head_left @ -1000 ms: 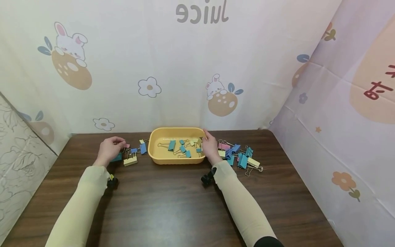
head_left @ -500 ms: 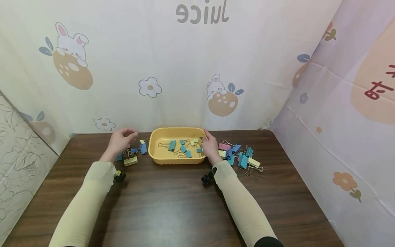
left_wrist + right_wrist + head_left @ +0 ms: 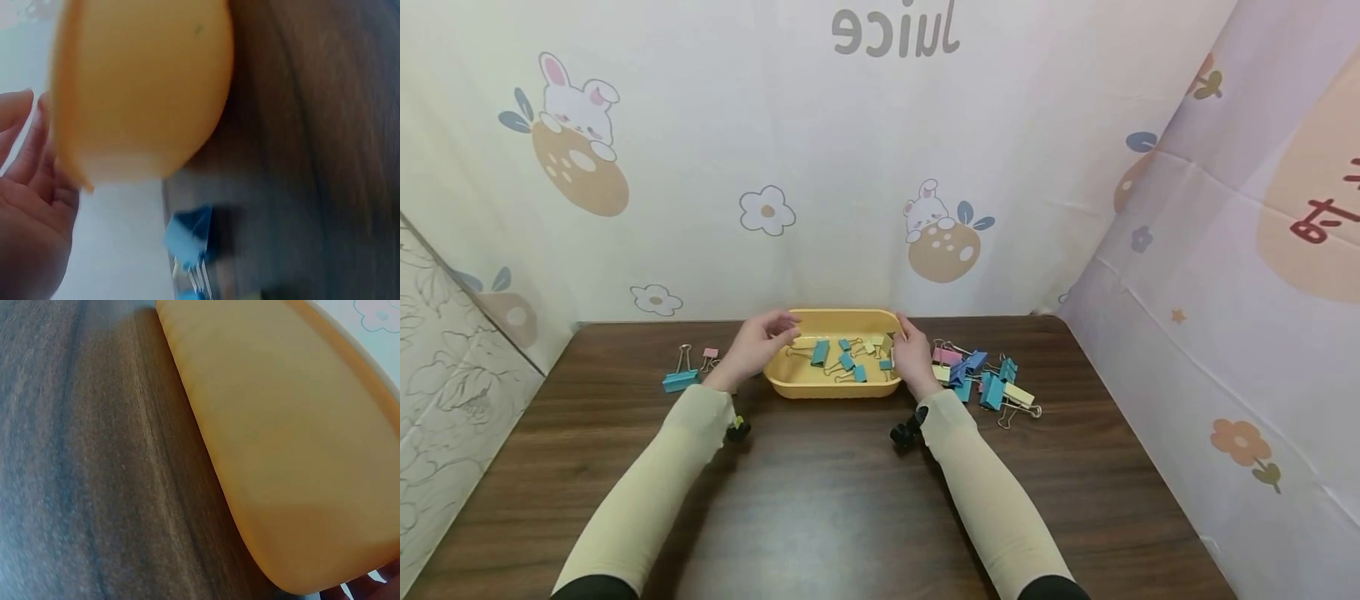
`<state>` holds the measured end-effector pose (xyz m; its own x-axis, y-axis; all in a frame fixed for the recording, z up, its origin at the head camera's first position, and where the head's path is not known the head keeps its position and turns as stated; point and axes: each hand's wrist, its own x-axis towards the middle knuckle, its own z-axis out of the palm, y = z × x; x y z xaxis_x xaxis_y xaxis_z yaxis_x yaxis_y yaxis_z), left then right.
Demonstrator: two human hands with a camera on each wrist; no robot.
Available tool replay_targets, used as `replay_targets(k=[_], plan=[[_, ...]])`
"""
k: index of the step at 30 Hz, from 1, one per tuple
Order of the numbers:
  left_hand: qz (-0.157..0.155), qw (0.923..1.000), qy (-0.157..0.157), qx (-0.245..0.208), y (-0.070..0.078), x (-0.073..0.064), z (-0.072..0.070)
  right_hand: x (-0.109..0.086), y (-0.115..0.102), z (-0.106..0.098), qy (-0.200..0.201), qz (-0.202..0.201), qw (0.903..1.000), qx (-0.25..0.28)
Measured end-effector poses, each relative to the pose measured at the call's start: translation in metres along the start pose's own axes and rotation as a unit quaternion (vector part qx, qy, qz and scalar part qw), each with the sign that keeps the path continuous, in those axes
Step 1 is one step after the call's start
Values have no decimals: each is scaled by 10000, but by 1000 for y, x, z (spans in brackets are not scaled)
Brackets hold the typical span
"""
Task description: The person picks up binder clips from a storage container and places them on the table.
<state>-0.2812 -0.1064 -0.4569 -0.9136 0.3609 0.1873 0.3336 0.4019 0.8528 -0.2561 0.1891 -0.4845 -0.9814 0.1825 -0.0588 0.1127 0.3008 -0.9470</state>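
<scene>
Steadying the tray (image 3: 831,391) beside the loosely spread left grip (image 3: 756,346) likely calls for firm, level pressure from the right grip (image 3: 912,354) pinching its opposite end.

Reads "Juice" (image 3: 905,37) in grey, mirror-reversed, high on the white back cloth (image 3: 842,142); shows red characters (image 3: 1324,218) on the right-hand cloth (image 3: 1217,283) too, cut off by the head view's right edge and too incomplete to read with certainty.
</scene>
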Motion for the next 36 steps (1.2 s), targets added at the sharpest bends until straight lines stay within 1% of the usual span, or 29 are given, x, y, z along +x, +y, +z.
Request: replay_targets(k=[4, 6, 9, 11, 14, 16, 18, 20, 21, 23, 30, 34, 36], plan=[[383, 9986, -170, 319, 2, 8, 15, 0, 0, 1, 25, 1, 10000, -30], [493, 9970, -307, 508, 3, 11, 20, 0, 0, 1, 35, -1, 10000, -43], [580, 9929, -578, 858, 4, 14, 25, 0, -1, 1, 30, -3, 10000, -55], [578, 9883, -757, 1192, 5, 15, 27, 0, -1, 0, 16, -4, 10000, -86], [612, 9749, -975, 1908, 6, 17, 31, 0, -2, 0, 21, 9, 9999, -105], [614, 9630, -1093, 2386, 6, 18, 33, 1, -2, 0, 37, 20, 9999, -138], [587, 9529, -1189, 2728, 6, 19, 35, 1, -2, 0, 52, 26, 9999, -127], [554, 9447, -1281, 2968, 6, 19, 36, 1, -2, 1, 58, 26, 9999, -143], [545, 9416, -1315, 3052, 6, 19, 37, 1, -2, 1, 61, 26, 9999, -144], [497, 9383, -1368, 3138, 7, 19, 38, 2, -1, 1, 60, 35, 9999, -148], [398, 9325, -1424, 3295, 8, 19, 40, 4, 0, 0, 53, 30, 9998, -174], [355, 9269, -1399, 3464, 6, 20, 41, 5, 1, 1, 58, -6, 9998, -195], [380, 9245, -1374, 3535, 5, 20, 42, 5, 1, 1, 70, -10, 9998, -207]])
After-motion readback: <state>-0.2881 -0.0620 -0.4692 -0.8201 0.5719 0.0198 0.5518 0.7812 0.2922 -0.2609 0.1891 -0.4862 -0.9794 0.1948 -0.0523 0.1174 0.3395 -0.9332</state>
